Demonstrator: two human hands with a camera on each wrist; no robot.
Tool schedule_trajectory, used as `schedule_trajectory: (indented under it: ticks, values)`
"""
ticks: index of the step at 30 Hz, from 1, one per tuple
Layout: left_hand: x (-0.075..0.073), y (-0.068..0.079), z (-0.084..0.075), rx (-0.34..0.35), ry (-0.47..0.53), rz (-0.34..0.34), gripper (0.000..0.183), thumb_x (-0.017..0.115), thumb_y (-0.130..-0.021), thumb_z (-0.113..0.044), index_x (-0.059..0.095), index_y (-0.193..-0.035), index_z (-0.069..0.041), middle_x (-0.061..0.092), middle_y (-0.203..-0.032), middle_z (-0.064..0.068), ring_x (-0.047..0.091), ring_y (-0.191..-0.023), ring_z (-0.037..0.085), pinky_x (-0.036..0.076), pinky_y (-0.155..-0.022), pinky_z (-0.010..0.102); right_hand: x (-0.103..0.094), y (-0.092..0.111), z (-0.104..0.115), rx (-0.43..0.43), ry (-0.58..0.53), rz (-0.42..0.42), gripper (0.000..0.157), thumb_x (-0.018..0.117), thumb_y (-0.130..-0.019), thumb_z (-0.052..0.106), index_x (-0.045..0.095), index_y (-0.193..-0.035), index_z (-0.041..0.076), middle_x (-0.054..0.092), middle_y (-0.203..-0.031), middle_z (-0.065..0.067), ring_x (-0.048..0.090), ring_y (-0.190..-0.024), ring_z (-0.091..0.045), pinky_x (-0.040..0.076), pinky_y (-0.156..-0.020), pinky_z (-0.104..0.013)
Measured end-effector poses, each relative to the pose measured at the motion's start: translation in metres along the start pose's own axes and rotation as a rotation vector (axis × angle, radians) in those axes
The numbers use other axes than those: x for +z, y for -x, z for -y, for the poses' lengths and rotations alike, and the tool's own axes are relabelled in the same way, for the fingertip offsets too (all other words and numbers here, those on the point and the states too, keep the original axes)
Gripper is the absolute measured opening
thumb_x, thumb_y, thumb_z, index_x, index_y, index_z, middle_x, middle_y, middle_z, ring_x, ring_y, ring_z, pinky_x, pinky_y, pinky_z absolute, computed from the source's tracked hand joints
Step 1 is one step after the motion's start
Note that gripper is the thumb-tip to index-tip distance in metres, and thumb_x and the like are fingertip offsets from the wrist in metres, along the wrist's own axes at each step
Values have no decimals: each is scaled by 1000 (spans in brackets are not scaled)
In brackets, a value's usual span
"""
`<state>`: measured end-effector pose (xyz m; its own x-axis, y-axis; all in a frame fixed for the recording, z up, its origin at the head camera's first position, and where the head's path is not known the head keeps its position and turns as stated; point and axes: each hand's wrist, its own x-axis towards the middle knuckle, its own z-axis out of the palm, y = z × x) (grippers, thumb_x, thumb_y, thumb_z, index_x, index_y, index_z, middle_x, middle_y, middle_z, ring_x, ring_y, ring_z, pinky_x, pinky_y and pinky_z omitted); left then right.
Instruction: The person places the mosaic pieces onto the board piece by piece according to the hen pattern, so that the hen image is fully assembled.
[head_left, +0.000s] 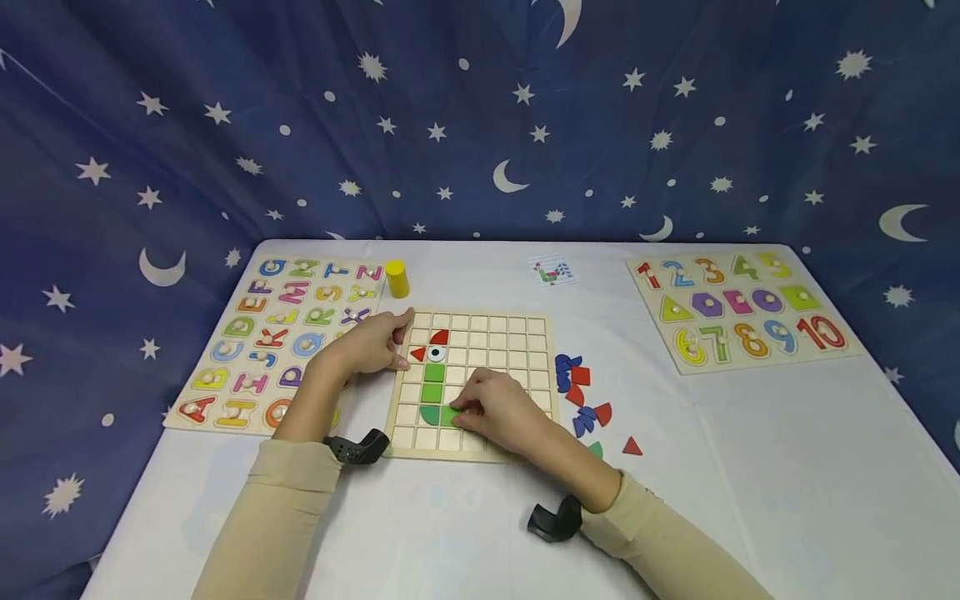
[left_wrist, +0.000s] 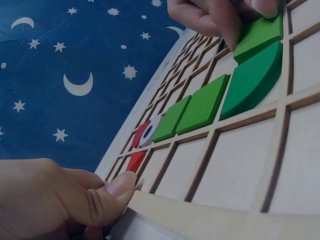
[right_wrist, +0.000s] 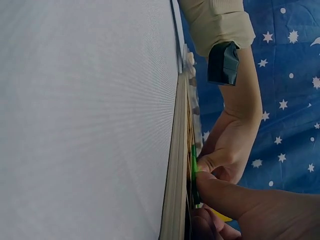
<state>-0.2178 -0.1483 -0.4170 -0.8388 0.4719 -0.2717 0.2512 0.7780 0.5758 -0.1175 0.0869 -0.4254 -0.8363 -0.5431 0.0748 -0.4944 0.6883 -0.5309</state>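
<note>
A wooden grid board (head_left: 468,456) lies on the white table. My left hand (head_left: 367,343) grips its left edge, thumb on the frame (left_wrist: 150,200). On the board's left side are a red triangle (head_left: 417,354), a red quarter-circle (head_left: 439,337), an eye tile (head_left: 436,353), two green squares, upper (head_left: 433,372) and lower (head_left: 432,393), and a darker green quarter-circle (head_left: 430,414). Right of that quarter-circle, my right hand (head_left: 501,410) pinches a light green square tile (left_wrist: 257,40) at a cell; whether it is fully seated cannot be told.
Loose blue pieces (head_left: 562,375) and red pieces, such as a triangle (head_left: 632,447), lie right of the board. Behind are a picture card (head_left: 553,271) and a yellow cylinder (head_left: 397,279). A letter puzzle (head_left: 251,350) stands left, a number puzzle (head_left: 667,325) right.
</note>
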Motion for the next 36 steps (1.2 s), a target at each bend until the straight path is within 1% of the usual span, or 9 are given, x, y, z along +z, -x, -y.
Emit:
schedule_trajectory:
  ticks: [6,13,16,20,22,24,29,32,36]
  values:
    - [-1,-3,-2,13,-20,-4,90,77,-78,-14,24,-150,-5,45,-89,6,44,-72,17,37,-65,29,-2,-1,-3,-35,29,-14,21,77,-80,26,77,-97,13,63,-90,3,54,-76,-6,43,-64,-18]
    - [-4,-3,-6,-12,-42,8,90,77,-78,-15,24,-150,-6,45,-90,6,44,-74,18,37,-68,31,1,-2,-5,-39,33,-31,25,76,-80,27,73,-101,14,59,-89,2,50,-72,-5,43,-65,-20]
    - [-5,-3,-5,-21,-40,15,91,77,-78,-14,23,-151,-6,45,-91,6,45,-74,18,37,-68,31,2,-3,-4,-51,30,-40,23,76,-81,26,72,-100,13,58,-87,1,51,-71,-5,43,-65,-20]
    - [-5,-3,-4,-6,-33,25,91,77,-78,-14,23,-151,-6,44,-90,6,44,-73,17,37,-67,30,-5,-3,-4,-20,29,-57,18,71,-85,26,72,-99,14,61,-86,4,53,-73,-4,45,-67,-19]
    - [-5,-3,-4,-1,-24,25,91,77,-78,-14,22,-151,-6,44,-90,6,44,-73,17,37,-67,30,-13,-4,-7,5,25,-62,17,68,-88,25,72,-99,15,63,-87,6,55,-75,-4,46,-68,-19]
    - [-6,-3,-3,0,-21,23,91,77,-78,-14,22,-151,-6,44,-90,6,44,-73,17,36,-67,30,-25,-4,-11,10,22,-41,17,65,-89,24,72,-102,15,65,-89,6,57,-77,-4,48,-69,-20]
    - [-5,0,0,-9,-21,21,91,77,-78,-14,22,-151,-6,44,-90,6,44,-74,18,37,-67,30,-66,2,-32,27,29,131,29,65,-90,25,67,-116,13,66,-98,1,60,-83,-8,50,-74,-24]
    - [-4,1,1,-10,-12,15,91,76,-78,-14,23,-151,-6,44,-90,6,44,-74,18,37,-67,30,-91,10,-48,112,43,232,36,68,-88,26,64,-121,12,65,-101,-2,59,-82,-10,50,-75,-27]
    - [0,-1,0,-6,6,8,90,77,-78,-14,23,-151,-6,44,-91,7,44,-75,18,37,-67,30,-114,26,-64,248,54,304,38,72,-84,26,65,-118,11,64,-98,-2,57,-80,-13,51,-75,-29]
